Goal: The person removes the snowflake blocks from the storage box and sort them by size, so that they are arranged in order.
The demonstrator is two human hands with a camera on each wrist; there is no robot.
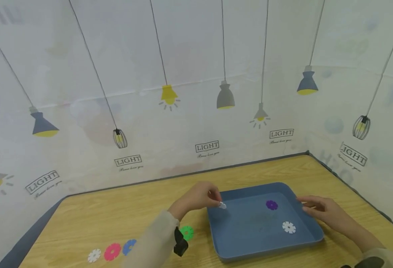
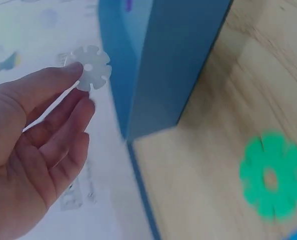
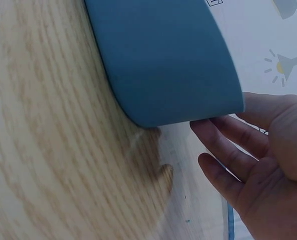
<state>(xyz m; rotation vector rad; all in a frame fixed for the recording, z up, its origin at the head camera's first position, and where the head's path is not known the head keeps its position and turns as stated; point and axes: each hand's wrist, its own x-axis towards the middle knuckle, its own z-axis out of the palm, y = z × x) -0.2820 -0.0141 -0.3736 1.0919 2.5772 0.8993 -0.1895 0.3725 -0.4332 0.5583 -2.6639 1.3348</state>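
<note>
Pale wall sheeting (image 1: 169, 126) printed with hanging lamps and the word LIGHT stands behind and to the right of a wood-grain table (image 1: 89, 216). On the table sits a blue tray (image 1: 236, 227), toward the right. Just over its left rim, the left hand (image 1: 199, 196) pinches a notched white disc (image 2: 97, 76) between thumb and fingertips, near the far left corner; the left wrist view shows its remaining fingers loosely bent below. At the opposite side, the right hand (image 1: 328, 214) holds the tray's right rim, its thumb hidden behind the wall of the tray in the right wrist view and its fingers at the outside. Inside the tray lie a purple disc (image 1: 274, 205) toward the back and a second white disc (image 1: 285, 227) nearer the front, well apart from each other. Left of the tray, on the table, a green disc (image 1: 190, 233) shows beside the left sleeve (image 1: 153, 238). Farther left, a blue disc (image 1: 126, 248), partly covered by that sleeve, a pink disc (image 1: 108, 253) and a third white disc (image 1: 91, 257) form a row.
</note>
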